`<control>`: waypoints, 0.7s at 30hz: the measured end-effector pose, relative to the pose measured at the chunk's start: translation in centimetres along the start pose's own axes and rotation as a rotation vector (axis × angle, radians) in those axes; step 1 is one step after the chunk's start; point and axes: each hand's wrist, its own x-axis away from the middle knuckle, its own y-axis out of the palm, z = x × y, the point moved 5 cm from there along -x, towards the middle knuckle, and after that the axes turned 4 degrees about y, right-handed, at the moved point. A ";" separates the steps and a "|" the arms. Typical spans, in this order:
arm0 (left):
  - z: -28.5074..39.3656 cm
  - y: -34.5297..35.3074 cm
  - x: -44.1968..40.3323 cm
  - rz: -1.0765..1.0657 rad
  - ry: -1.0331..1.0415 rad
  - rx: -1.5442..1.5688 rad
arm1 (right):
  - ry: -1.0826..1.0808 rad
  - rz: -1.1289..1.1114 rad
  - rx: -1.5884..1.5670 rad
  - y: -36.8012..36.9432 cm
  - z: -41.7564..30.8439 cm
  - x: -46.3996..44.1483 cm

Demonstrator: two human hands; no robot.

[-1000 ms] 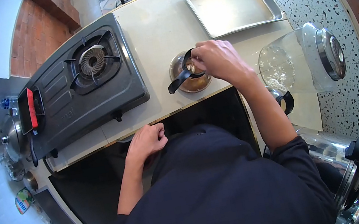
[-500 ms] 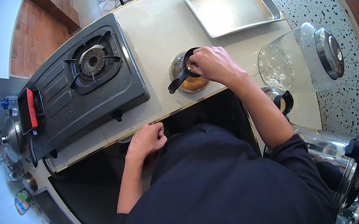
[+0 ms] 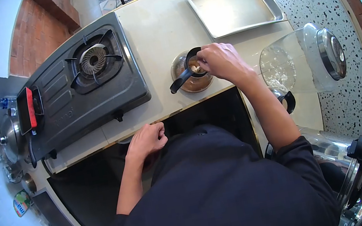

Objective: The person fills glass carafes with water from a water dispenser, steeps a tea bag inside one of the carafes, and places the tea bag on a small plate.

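Observation:
A round glass pot [image 3: 193, 85] with a black rim and black handle [image 3: 180, 81] stands on the counter, brownish inside. My right hand [image 3: 225, 60] is over the right side of its opening, fingers bent together at the rim. Something small and pale [image 3: 195, 68] shows in the opening by the fingertips; whether they pinch it, and what it is, I cannot make out. Near my body, at the counter's front edge, my left hand [image 3: 147, 140] is curled closed with nothing visible in it.
A black gas stove [image 3: 83, 81] occupies the left of the counter. At the back right lies a metal tray [image 3: 237, 8]. A large clear jar [image 3: 300, 60] with a metal lid rests on its side at right, white residue inside. Another black-handled glass vessel [image 3: 288, 101] is near my right forearm.
My right hand has shifted slightly to the right over the pot, uncovering more of the opening and the pale thing. My left hand has hardly moved.

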 end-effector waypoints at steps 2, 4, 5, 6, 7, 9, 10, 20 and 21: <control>0.1 -0.3 0.1 0.005 -0.004 0.009 | 0.000 -0.044 -0.001 1.1 0.1 0.0; 0.2 -0.3 0.1 0.008 -0.005 0.017 | 0.005 -0.058 0.017 0.8 0.1 0.0; 0.1 -0.3 0.1 0.009 -0.003 0.019 | 0.003 -0.041 0.010 0.2 0.1 0.1; -0.1 -0.3 0.2 0.010 -0.003 0.022 | 0.001 -0.025 0.002 -0.7 -0.1 0.2; -0.2 -0.3 0.2 0.016 0.003 0.021 | 0.007 0.002 -0.017 -1.7 -0.4 0.4; -0.5 -0.1 0.2 0.026 0.018 0.020 | 0.022 0.055 -0.055 -4.1 -0.9 0.8; -0.5 0.0 0.2 0.025 0.016 0.017 | 0.026 0.067 -0.057 -4.8 -1.0 0.9; -0.5 -0.2 0.0 0.025 0.025 0.009 | 0.028 -0.024 0.002 0.3 -0.2 0.5; -0.5 -0.2 0.0 0.023 0.025 0.010 | 0.026 -0.039 0.011 0.8 -0.2 0.4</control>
